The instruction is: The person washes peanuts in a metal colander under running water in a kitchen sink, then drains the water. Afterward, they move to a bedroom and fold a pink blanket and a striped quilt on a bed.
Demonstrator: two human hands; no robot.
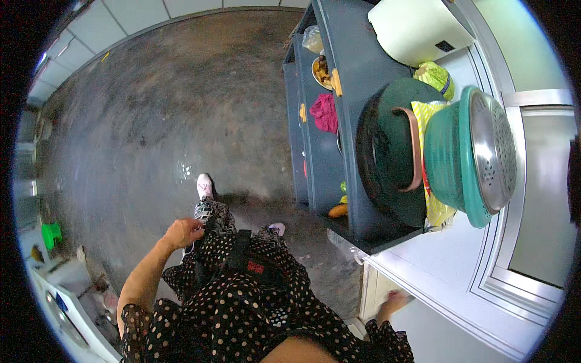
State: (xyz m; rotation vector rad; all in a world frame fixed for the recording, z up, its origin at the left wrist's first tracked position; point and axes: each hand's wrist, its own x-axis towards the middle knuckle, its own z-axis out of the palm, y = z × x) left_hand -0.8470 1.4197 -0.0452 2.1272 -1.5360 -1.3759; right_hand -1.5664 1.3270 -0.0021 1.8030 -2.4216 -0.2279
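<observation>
My left hand [183, 233] hangs beside my patterned trousers, over the dark floor. Its fingers are loosely bent and slightly apart, with nothing visible in them. My right hand [396, 300] is low on the right, beside a pale door or panel [376, 289] under the white ledge. Motion smears its fingers, so I cannot make out whether they hold anything. I am in mid-stride, one pale shoe [206, 185] ahead of the other.
On the right stands a grey tiered shelf [354, 78] with a dark round lid [387, 151], a teal basin [445, 157], a metal strainer [493, 151], a cabbage [434, 78] and a white appliance [417, 30]. A green stool [52, 235] and white washing machine [75, 320] are left.
</observation>
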